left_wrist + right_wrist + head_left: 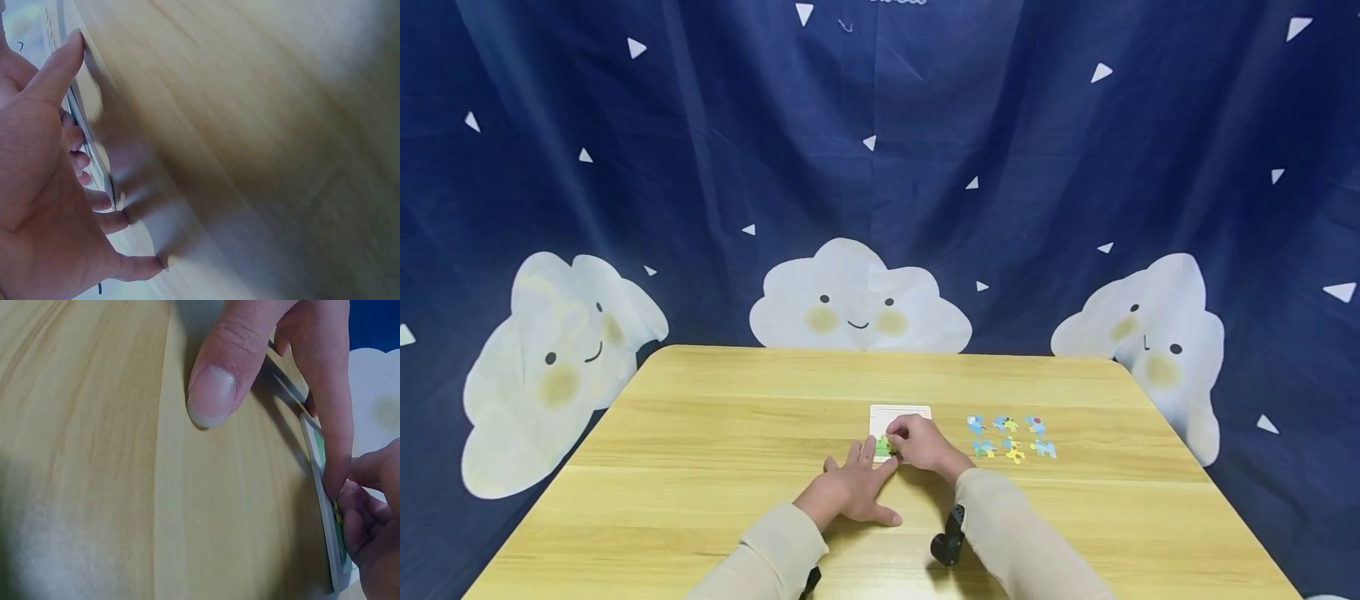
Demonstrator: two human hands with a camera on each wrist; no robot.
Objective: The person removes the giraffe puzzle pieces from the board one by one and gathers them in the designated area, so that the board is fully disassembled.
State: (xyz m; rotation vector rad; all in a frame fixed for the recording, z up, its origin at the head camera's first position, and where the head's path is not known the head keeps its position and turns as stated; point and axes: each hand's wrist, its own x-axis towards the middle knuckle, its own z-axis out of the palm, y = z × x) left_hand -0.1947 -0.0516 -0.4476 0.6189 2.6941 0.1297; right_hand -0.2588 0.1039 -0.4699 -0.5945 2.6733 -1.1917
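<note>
A small white puzzle board (900,409) lies on the table, its near left part filled with a green and yellow picture. My left hand (853,487) is spread flat with straight fingers; its fingertips rest at the board's near edge, thumb out on the table. From the right, my right hand (925,446) reaches over the board, curled, with thumb and forefinger pinching a yellow-green puzzle piece (887,443) low on the picture. In the right wrist view, a left finger touches the board's rim (323,506) beside the curled right fingers. Much of the piece is hidden by the fingers.
Several loose blue and yellow puzzle pieces (1014,452) lie in two rows right of the board. The wooden table (737,392) ends at a dark blue curtain (865,192) with white clouds. A black wrist camera (949,542) hangs below the right cuff.
</note>
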